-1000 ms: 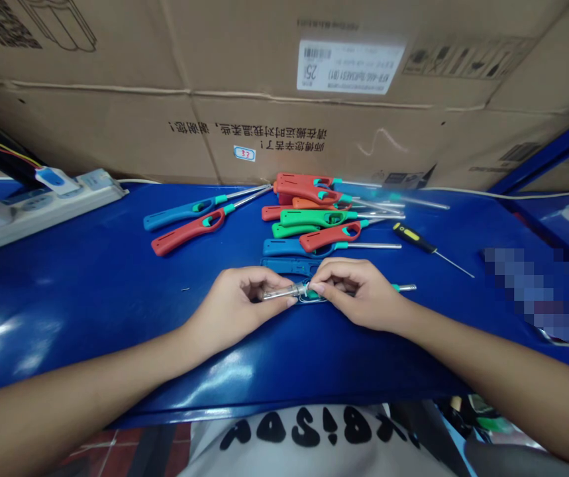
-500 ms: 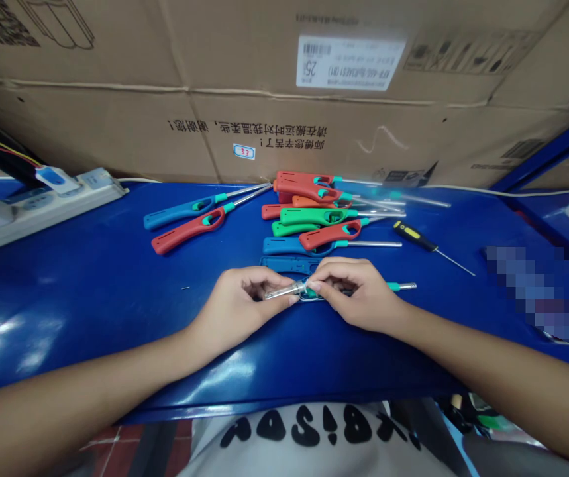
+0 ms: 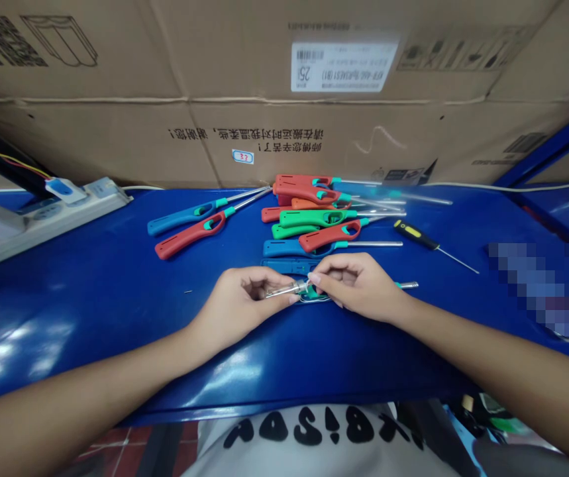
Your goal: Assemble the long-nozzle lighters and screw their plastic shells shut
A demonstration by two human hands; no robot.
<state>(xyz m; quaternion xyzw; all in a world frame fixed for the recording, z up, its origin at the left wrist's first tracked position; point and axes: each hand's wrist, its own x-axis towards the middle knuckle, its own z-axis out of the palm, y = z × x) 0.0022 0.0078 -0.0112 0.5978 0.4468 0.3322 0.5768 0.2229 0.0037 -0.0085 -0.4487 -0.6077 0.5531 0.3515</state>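
Observation:
My left hand grips a small clear tube with a metallic look, held slanted between thumb and fingers. At the tube's right end, the thumb and index finger of my right hand pinch together; what is between them is too small to name. Just below lie a thin white wire and a green plastic part, partly hidden by the right hand. A metal lighter tip sticks out to the right behind that hand. Right behind my fingers lies a blue lighter handle half.
Several long-nosed lighters in red, green and blue are heaped behind my hands. Two more, one a red lighter, lie left. A black-yellow screwdriver rests right, a power strip far left. A cardboard box stands behind the table.
My right fingers have lifted slightly and drawn a little away at the tube's end. My left hand stays in place on the tube. The view has shifted slightly.

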